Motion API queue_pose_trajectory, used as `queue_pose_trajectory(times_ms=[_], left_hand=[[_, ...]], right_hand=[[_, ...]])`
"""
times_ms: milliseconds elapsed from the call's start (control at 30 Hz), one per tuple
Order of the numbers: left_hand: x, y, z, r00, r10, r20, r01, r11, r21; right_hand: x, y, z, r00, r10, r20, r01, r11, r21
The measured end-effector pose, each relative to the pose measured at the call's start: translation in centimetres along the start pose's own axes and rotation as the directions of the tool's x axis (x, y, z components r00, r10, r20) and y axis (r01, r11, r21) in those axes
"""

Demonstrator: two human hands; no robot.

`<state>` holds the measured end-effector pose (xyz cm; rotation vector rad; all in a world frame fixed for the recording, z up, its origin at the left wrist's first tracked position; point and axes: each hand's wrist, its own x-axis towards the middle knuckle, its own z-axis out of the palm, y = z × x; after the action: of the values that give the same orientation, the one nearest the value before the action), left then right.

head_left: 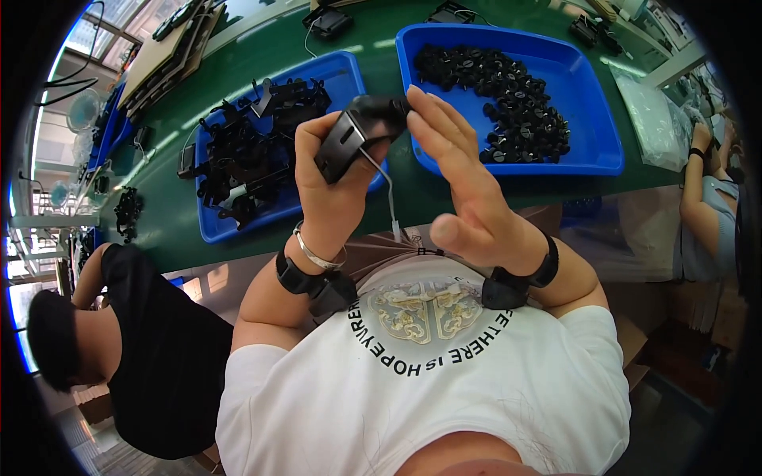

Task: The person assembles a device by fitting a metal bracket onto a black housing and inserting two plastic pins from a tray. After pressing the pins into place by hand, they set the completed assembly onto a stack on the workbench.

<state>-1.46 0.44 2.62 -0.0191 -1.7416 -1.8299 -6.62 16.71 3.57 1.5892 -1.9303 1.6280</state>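
Black housing (361, 131), slotted face turned to the lower left, held up off the surface (167, 218) in front of the chest, roughly over the gap between two blue trays. Pale cable (389, 190) hangs from it, small connector (396, 231) at the free end.

Progress, as judged: one piece in hand, mid-handling. A small dark rounded end (398, 107) sits at its upper right, next to the right fingertips; looks like a knob in place or being seated, but cannot tell whether it is fixed. Plenty seems left. Left tray (354, 70) heaped with black parts (254, 151), tangled, some with cables. Right tray (591, 135) carries a big loose pile of small black knobs (520, 111), some with metal pins showing. No way to tell finished pieces from unfinished in the left heap. Another cabled black unit (328, 24) lies on the far side of the surface, beyond the trays; its condition unclear.

Pose: left hand (329, 200) upright, wrist below, fingers and thumb wrapped around the housing, firm by the look of it. Right hand (474, 186) wide, fingers long and together, slanting up and left, thumb apart and pointing left; fingertips at the housing's end, apparently touching, grasping nothing. Both elbows bent, forearms angled inward.
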Motion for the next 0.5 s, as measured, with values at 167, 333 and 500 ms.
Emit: queue_pose_trajectory(times_ms=[167, 333, 500], left_hand=[[2.6, -0.7, 0.7, 0.979, 0.152, 0.133, -0.176, 0.964, 0.197], [4.6, -1.1, 1.7, 0.981, 0.143, 0.133, -0.152, 0.987, 0.059], [4.8, -2.3, 1.2, 0.992, 0.061, 0.109, -0.063, 0.998, 0.013]], right_hand=[[1.0, 0.1, -1.9, 0.979, 0.084, -0.186, -0.106, 0.988, -0.113], [1.6, 0.1, -2.1, 0.989, 0.052, -0.139, -0.082, 0.973, -0.216], [2.7, 1.1, -1.1, 0.982, 0.121, -0.148, -0.153, 0.960, -0.235]])
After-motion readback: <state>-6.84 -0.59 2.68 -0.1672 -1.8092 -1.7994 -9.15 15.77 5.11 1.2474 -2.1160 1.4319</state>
